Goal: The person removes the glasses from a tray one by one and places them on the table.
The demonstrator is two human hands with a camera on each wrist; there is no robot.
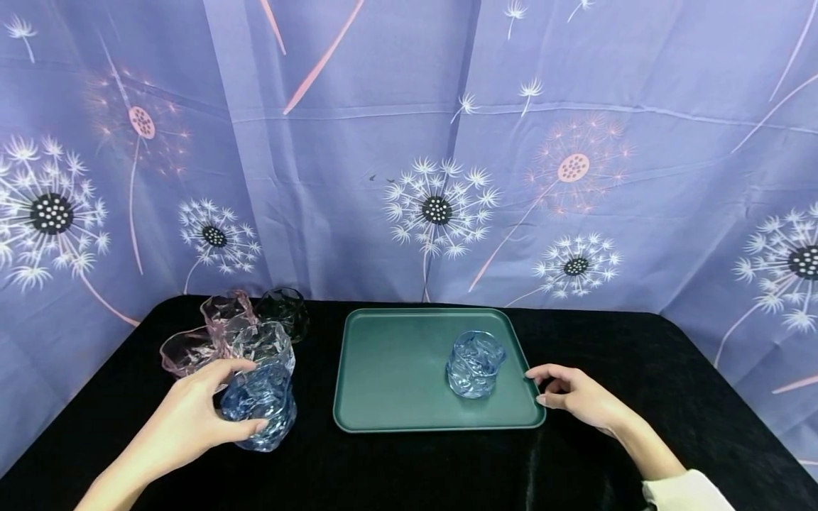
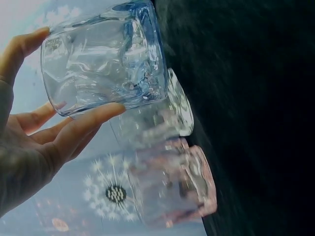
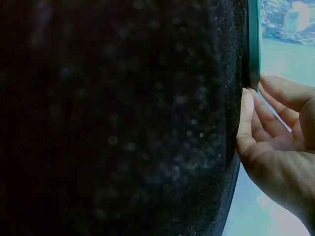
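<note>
My left hand (image 1: 198,411) grips a wavy blue glass (image 1: 262,411) from its left side, thumb at the near side and fingers at the far side. The left wrist view shows this glass upright, with its thick base toward the black table. Right behind it stands a clear glass (image 1: 268,341), overlapped by the blue one. On the green tray (image 1: 390,376) a second blue glass (image 1: 474,365) stands right of the middle. My right hand (image 1: 578,397) pinches the tray's right rim between thumb and fingers; the right wrist view shows fingertips on both sides of that rim (image 3: 254,49).
Two pink glasses (image 1: 188,351) and a dark glass (image 1: 284,312) stand at the back left of the black table (image 1: 409,468), close to the clear one. A purple dandelion-print cloth (image 1: 358,213) hangs behind the table and along its sides.
</note>
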